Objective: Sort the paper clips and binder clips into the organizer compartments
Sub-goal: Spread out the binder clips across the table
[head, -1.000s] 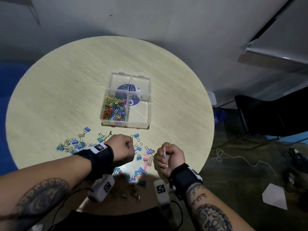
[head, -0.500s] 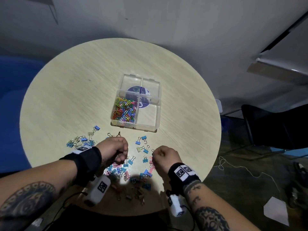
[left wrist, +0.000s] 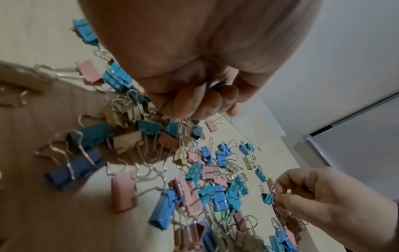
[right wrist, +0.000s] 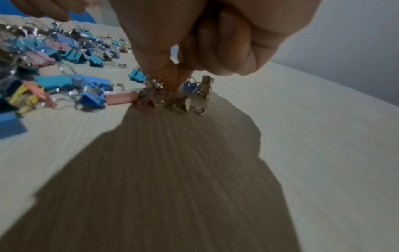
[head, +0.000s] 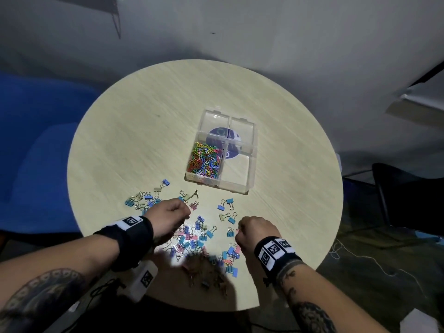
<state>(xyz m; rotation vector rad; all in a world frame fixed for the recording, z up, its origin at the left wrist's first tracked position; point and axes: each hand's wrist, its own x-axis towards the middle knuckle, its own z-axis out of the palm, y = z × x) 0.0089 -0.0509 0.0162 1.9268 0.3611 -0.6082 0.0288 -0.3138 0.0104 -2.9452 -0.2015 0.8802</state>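
**Binder clips still loose, paper clips already boxed**

Binder clips, small folded-metal ones in blue, pink and beige with wire handles [head: 192, 234], lie scattered on your round pale wood-grain table [head: 134, 131] near its front edge. Beyond them sits the clear plastic four-compartment organizer [head: 249, 179], whose near-left compartment holds the multicoloured wire paper clips [head: 205, 162]; the other three look empty.

Your left hand [head: 168, 218] is curled into a fist over the pile. Your right hand [head: 255, 233] has its fingertips [right wrist: 172, 75] pinched down among a few clips at the pile's right side.

These clips should be light, stiff and a bit slippery on the painted body (the wire handles tangle easily), so take one by its handles or across the folded spine and lift clear.

The left wrist view shows something dark blue tucked in your left fingers [left wrist: 207, 100], hidden from the head camera. The right wrist view shows the pinch reaching the table, though which clip it holds I cannot tell.
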